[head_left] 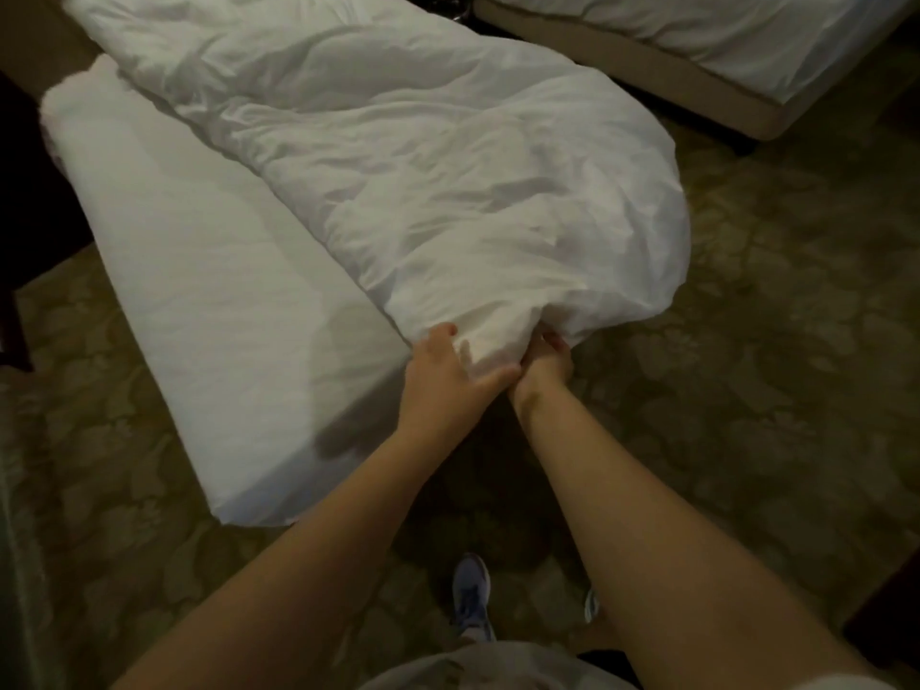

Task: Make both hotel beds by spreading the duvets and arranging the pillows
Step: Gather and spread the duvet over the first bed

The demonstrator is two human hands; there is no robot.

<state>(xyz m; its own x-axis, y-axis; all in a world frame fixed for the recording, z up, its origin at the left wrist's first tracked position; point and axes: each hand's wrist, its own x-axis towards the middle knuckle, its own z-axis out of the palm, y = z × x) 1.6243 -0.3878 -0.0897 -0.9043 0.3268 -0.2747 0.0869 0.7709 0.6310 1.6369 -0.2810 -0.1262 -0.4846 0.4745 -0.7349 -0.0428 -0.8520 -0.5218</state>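
Note:
A crumpled white duvet [398, 156] lies bunched along the right side of the near bed [209, 311] and hangs past its foot corner over the carpet. My left hand [448, 376] grips the duvet's near corner from the left, thumb under the fabric. My right hand [547, 361] grips the same corner from the right, its fingers buried in the folds. The bed's white sheet shows bare on the left. A second bed [697, 47] with a white cover stands at the upper right. No pillows are in view.
Patterned green carpet [771, 341] fills the aisle between the beds. Dark furniture [20, 201] stands at the left edge. My shoes [470, 595] are on the carpet at the foot of the near bed.

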